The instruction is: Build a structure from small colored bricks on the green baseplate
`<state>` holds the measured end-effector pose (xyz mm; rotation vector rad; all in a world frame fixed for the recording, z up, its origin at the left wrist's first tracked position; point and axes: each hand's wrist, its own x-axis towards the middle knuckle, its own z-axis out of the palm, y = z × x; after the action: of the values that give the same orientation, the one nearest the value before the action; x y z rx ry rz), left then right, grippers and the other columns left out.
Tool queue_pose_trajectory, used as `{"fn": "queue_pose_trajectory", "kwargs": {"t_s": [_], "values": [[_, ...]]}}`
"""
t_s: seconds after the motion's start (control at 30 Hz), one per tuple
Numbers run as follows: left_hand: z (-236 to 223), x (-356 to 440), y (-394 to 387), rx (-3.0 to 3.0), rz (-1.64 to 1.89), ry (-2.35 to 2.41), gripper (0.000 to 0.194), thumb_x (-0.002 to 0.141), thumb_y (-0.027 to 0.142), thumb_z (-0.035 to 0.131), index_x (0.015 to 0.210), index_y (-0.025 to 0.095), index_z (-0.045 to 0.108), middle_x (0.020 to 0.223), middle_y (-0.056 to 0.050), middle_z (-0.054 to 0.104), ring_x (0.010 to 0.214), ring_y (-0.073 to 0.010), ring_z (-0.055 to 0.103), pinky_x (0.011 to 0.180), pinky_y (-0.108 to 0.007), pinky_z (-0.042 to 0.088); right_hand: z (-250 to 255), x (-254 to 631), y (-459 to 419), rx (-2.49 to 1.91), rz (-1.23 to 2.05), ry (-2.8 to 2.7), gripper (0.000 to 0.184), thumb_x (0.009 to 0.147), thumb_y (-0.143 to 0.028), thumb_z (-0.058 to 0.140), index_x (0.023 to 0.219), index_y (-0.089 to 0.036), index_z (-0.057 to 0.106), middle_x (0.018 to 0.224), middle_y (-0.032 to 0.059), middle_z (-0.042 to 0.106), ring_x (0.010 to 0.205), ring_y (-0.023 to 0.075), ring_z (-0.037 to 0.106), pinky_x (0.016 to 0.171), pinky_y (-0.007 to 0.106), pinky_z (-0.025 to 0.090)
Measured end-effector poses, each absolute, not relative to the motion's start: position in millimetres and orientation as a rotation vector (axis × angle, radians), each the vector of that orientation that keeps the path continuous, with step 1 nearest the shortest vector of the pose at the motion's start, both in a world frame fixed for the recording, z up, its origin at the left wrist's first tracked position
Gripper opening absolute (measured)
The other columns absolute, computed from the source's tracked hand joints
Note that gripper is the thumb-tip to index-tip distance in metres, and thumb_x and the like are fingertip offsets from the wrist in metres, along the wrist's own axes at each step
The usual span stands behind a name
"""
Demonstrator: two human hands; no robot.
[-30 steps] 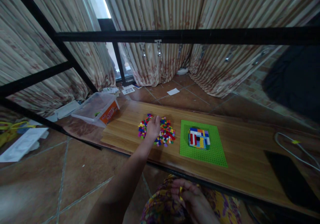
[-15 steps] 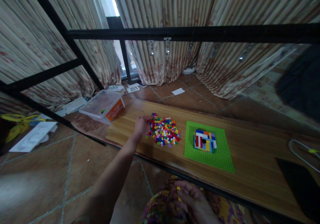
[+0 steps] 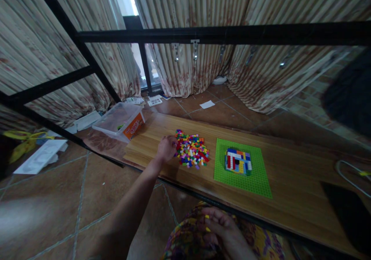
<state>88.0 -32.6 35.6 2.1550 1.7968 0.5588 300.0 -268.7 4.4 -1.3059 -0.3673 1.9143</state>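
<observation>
A heap of small coloured bricks (image 3: 193, 150) lies on a long wooden board (image 3: 284, 186). My left hand (image 3: 166, 148) reaches out to the heap's left edge, fingers curled against the bricks. To the right lies a green baseplate (image 3: 255, 179) bearing a small multicoloured brick build (image 3: 238, 161). My right hand (image 3: 222, 229) rests low over my patterned lap, fingers bent around small yellow bricks (image 3: 206, 223).
A clear plastic tub with an orange label (image 3: 120, 121) stands at the board's left end. A black metal frame (image 3: 220, 34) crosses the view. A dark flat object (image 3: 346, 213) and a white cable (image 3: 348, 171) lie at the right. Curtains hang behind.
My left hand slid from on top of the brick heap to its left edge. The right hand shifted slightly in my lap. The view moved a little.
</observation>
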Motion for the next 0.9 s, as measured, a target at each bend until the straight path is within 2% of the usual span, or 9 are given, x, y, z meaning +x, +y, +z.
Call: {"fn": "queue_pose_trajectory", "kwargs": {"t_s": [0.17,0.3,0.43,0.57,0.63,0.73,0.8,0.9], "values": [[38.7,95.5,-27.8,2.193,0.527,1.821,0.028,0.079,0.014,0.048,0.095,0.019,0.071,0.106,-0.007,0.07,0.103,-0.0205,0.06,0.099,-0.033,0.042,13.1,298.4,-267.3,-1.288,1.905,-0.41,0.038,0.057,-0.041,0.086,0.085,-0.019,0.071,0.072,0.0023,0.068,0.061,0.015,0.062,0.053,0.025,0.048],[37.9,106.8,-18.7,2.22,0.498,1.829,0.023,0.082,0.024,0.05,0.085,0.019,0.073,0.097,-0.011,0.071,0.102,-0.0238,0.061,0.101,-0.037,0.04,12.4,299.2,-267.6,-1.279,1.893,-0.417,0.039,0.054,-0.04,0.087,0.083,-0.018,0.072,0.07,0.0021,0.068,0.061,0.0146,0.061,0.052,0.022,0.044],[36.7,114.4,-11.3,2.184,0.506,1.87,0.022,0.078,0.02,0.051,0.077,0.018,0.073,0.092,-0.013,0.071,0.103,-0.0263,0.061,0.101,-0.038,0.039,12.2,302.7,-268.1,-1.315,1.814,-0.494,0.035,0.058,-0.039,0.086,0.083,-0.018,0.074,0.068,0.0007,0.068,0.052,0.0076,0.052,0.048,0.017,0.035],[39.7,116.0,-12.0,2.109,0.571,1.898,0.02,0.078,0.016,0.05,0.079,0.017,0.071,0.094,-0.013,0.071,0.104,-0.0259,0.061,0.1,-0.037,0.04,19.2,304.3,-267.6,-1.334,1.773,-0.531,0.033,0.059,-0.041,0.084,0.081,-0.018,0.074,0.066,-0.0002,0.067,0.052,0.0062,0.047,0.046,0.016,0.029],[44.0,115.4,-17.0,2.061,0.61,1.91,0.022,0.081,0.017,0.047,0.084,0.017,0.069,0.092,-0.011,0.071,0.099,-0.0236,0.063,0.093,-0.034,0.044,23.3,303.4,-267.6,-1.314,1.779,-0.516,0.033,0.059,-0.042,0.084,0.081,-0.019,0.074,0.063,-0.0015,0.065,0.05,0.0056,0.045,0.047,0.016,0.03],[53.7,115.6,-34.0,1.719,0.833,1.721,0.021,0.085,0.025,0.046,0.086,0.017,0.064,0.081,-0.004,0.069,0.078,-0.0169,0.064,0.072,-0.026,0.048,27.3,301.3,-267.6,-1.258,1.826,-0.459,0.033,0.06,-0.041,0.084,0.082,-0.018,0.074,0.06,-0.0031,0.061,0.047,0.0046,0.043,0.047,0.017,0.031],[60.6,118.5,-54.5,1.322,0.994,1.452,0.018,0.082,0.033,0.052,0.083,0.016,0.06,0.077,-0.002,0.067,0.065,-0.013,0.06,0.062,-0.023,0.046,28.8,301.2,-266.8,-1.243,1.847,-0.432,0.033,0.062,-0.04,0.083,0.084,-0.017,0.073,0.058,-0.0037,0.058,0.046,0.0048,0.042,0.047,0.018,0.032],[66.6,129.3,-99.7,1.15,0.959,1.193,0.021,0.075,0.036,0.064,0.083,0.017,0.059,0.074,0.0,0.064,0.063,-0.0104,0.056,0.06,-0.022,0.044,32.0,304.5,-262.1,-1.239,1.809,-0.377,0.031,0.065,-0.04,0.081,0.084,-0.017,0.072,0.058,-0.0043,0.054,0.047,0.0057,0.04,0.047,0.018,0.034]]}}
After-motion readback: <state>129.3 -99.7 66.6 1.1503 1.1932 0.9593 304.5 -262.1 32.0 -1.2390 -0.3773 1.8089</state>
